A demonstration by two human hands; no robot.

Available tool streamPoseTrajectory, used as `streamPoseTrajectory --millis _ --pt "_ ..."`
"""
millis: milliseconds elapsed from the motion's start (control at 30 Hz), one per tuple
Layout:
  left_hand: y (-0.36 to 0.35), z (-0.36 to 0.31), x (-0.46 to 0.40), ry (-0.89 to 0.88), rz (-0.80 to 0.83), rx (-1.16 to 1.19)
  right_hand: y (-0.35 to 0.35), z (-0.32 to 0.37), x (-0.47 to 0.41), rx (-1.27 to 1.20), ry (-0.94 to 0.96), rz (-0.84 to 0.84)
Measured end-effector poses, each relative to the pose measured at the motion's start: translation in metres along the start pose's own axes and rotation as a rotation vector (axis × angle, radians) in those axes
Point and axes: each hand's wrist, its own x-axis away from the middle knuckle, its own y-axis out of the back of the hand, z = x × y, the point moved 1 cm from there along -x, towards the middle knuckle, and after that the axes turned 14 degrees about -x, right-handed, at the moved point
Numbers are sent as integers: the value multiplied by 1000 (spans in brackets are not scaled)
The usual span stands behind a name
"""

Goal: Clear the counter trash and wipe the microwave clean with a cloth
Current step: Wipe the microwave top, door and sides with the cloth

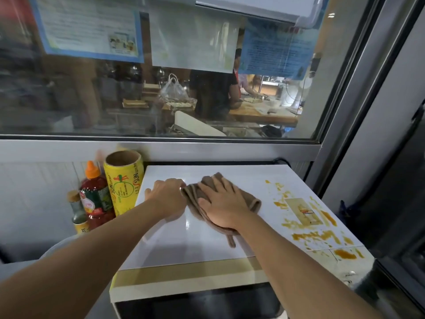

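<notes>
Wiping the microwave (pixel 207 238) top with the brown cloth (pixel 197 196). My right hand (pixel 224 203) lies flat on the cloth, fingers straight and spread, palm pressing it onto the white panel near centre. My left hand (pixel 167 195) sits just at 9 o'clock of the cloth, fingers curled at its edge; looks like I'm pinching the corner there, though the fingertips are partly hidden.

Cloth is bunched, one strip trailing toward 6 o'clock. The mess is not under it: orange-brown sauce smears (pixel 315 226) cover the top from 3 to 5 o'clock of my right hand, well apart from the cloth, around a small label.

How I'd do it well: spread the cloth flatter first so more face contacts the panel, then sweep toward 3 o'clock with steady palm pressure. Pull the smears inward, not off the 3 o'clock edge, otherwise sauce drips down the side. Fold to a clean face after each pass; that residue looks dried and sticky.

At 9 o'clock off the microwave: yellow wrap roll (pixel 123 183), red sauce bottle (pixel 95 192). Keep my elbow clear.
</notes>
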Motion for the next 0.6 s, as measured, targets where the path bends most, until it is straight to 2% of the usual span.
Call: streamPoseTrajectory --millis 100,267,467,600 --pt "2 0 -10 -16 47 -27 15 -20 -11 6 14 -22" --pt "2 0 -23 12 41 -32 25 -42 -21 67 -232 -157" --pt "-5 0 -42 28 -31 -112 -2 3 -49 8 13 -56" --pt "-9 8 -51 -13 -20 -182 5 -6 -67 -16 61 -14"
